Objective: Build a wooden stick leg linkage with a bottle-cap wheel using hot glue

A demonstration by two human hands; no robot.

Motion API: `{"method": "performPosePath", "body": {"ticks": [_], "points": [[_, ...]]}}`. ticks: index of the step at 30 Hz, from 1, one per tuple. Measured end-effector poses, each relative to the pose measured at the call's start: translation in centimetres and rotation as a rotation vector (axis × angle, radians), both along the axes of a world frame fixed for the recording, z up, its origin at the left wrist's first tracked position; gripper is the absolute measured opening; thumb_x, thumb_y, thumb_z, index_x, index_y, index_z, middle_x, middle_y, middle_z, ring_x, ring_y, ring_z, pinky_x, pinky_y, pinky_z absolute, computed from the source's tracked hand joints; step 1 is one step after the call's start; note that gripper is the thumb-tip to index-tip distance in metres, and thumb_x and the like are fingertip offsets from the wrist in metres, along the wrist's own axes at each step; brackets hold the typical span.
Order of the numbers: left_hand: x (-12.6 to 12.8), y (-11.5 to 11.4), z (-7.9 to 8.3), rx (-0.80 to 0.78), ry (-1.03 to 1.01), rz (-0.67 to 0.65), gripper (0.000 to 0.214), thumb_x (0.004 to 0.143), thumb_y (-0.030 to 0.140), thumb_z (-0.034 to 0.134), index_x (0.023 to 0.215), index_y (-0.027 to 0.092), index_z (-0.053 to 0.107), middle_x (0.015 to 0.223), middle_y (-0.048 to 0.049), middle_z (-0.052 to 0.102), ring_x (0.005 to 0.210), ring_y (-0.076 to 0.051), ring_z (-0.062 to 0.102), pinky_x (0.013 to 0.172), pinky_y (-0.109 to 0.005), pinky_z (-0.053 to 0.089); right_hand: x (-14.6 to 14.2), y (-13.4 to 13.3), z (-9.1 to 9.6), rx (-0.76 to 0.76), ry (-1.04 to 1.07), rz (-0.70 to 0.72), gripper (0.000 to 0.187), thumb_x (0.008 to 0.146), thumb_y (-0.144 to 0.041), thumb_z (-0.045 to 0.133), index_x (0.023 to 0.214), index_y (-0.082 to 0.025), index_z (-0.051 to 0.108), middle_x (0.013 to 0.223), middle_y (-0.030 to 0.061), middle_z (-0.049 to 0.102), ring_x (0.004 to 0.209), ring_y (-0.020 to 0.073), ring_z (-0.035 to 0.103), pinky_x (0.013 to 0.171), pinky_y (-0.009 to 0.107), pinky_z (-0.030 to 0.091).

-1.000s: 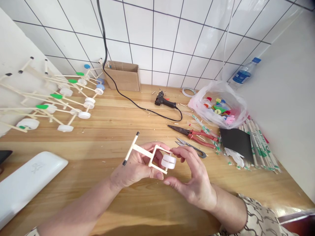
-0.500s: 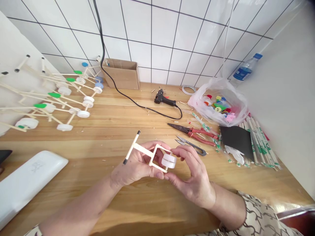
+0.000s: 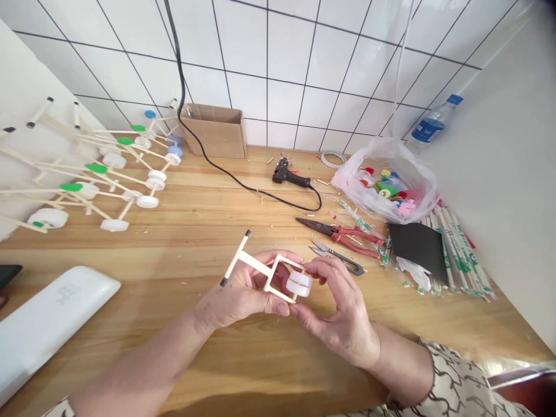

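Note:
My left hand [image 3: 245,295] grips a small wooden-stick fork frame [image 3: 256,264] from below, its thumb along the near prong. The frame's crossbar has black-tipped ends and points to the upper left. Between the two prongs sits a white double wheel [image 3: 299,283] on a short stick axle. My right hand [image 3: 343,313] pinches the open end of the fork, forefinger at the far prong tip and thumb at the near one. Both hands hold the piece above the wooden table [image 3: 208,359].
Behind the hands lie a black glue gun [image 3: 289,174], red-handled pliers [image 3: 343,234] and thread snips [image 3: 336,255]. A plastic bag [image 3: 347,174] of coloured caps and wrapped chopsticks [image 3: 460,249] are at right. Several stick tricycles [image 3: 125,194] and a white case [image 3: 56,324] stand left.
The fork frame has tilted slightly, its crossbar shifting a little to the right. Both hands keep almost the same grip and place.

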State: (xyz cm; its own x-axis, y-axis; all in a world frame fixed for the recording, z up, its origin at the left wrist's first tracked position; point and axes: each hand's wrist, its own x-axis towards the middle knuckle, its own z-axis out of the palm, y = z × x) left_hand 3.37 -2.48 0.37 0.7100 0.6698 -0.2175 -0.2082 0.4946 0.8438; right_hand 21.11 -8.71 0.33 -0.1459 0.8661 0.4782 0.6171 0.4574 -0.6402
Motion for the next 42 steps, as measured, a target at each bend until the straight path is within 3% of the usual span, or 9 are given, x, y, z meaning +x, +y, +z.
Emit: {"method": "performPosePath", "body": {"ticks": [13, 26, 30, 33, 37, 42], "points": [[0.13, -0.05, 0.11, -0.048, -0.03, 0.01, 0.046, 0.057, 0.001, 0.076, 0.096, 0.019, 0.061, 0.08, 0.0016, 0.064, 0.071, -0.012, 0.06, 0.061, -0.022, 0.053, -0.1, 0.1, 0.28, 0.011, -0.022, -0.02, 0.036, 0.077, -0.027, 0.067, 0.108, -0.02, 0.051, 0.095, 0.0092, 0.061, 0.087, 0.023, 0.058, 0.068, 0.036, 0.052], [-0.06, 0.22, 0.35, -0.009, -0.019, 0.003, 0.043, 0.059, 0.002, 0.075, 0.096, 0.019, 0.061, 0.082, 0.0021, 0.063, 0.072, -0.011, 0.057, 0.062, -0.021, 0.05, 0.08, 0.02, 0.28, -0.097, 0.072, 0.042, 0.045, 0.076, -0.03, 0.07, 0.114, -0.019, 0.049, 0.098, 0.0084, 0.058, 0.087, 0.0217, 0.054, 0.072, 0.037, 0.049], [-0.28, 0.31, 0.22, 0.064, 0.011, 0.045, 0.045, 0.057, 0.004, 0.076, 0.097, 0.018, 0.06, 0.083, 0.0009, 0.063, 0.076, -0.013, 0.057, 0.067, -0.022, 0.049, 0.12, 0.05, 0.69, -0.271, 0.257, 0.014, 0.035, 0.076, -0.032, 0.067, 0.105, -0.019, 0.053, 0.094, 0.0075, 0.059, 0.081, 0.0195, 0.053, 0.066, 0.033, 0.047], [-0.38, 0.31, 0.35, 0.087, 0.041, 0.078, 0.046, 0.057, 0.006, 0.077, 0.097, 0.019, 0.06, 0.084, 0.0004, 0.063, 0.078, -0.014, 0.057, 0.068, -0.023, 0.048, 0.19, 0.22, 0.91, -0.535, 0.434, 0.014, 0.025, 0.076, -0.033, 0.066, 0.093, -0.016, 0.057, 0.089, 0.0073, 0.06, 0.077, 0.0178, 0.053, 0.064, 0.031, 0.046], [-0.32, 0.28, 0.37, 0.131, 0.063, 0.082, 0.046, 0.057, 0.008, 0.078, 0.098, 0.019, 0.06, 0.084, 0.0005, 0.062, 0.078, -0.014, 0.056, 0.067, -0.023, 0.048, 0.21, 0.36, 0.63, -0.867, 0.701, 0.102, 0.027, 0.075, -0.037, 0.069, 0.09, -0.014, 0.062, 0.082, 0.0044, 0.062, 0.07, 0.0134, 0.052, 0.061, 0.026, 0.041], [-0.16, 0.14, 0.01, 0.186, 0.066, 0.061, 0.046, 0.06, 0.012, 0.077, 0.101, 0.019, 0.059, 0.087, -0.0005, 0.061, 0.082, -0.016, 0.057, 0.069, -0.025, 0.049, -0.13, 0.28, 0.17, -0.966, 0.916, 0.168, 0.028, 0.072, -0.035, 0.073, 0.088, -0.012, 0.067, 0.073, 0.0014, 0.059, 0.061, 0.0086, 0.044, 0.055, 0.022, 0.033]]}}
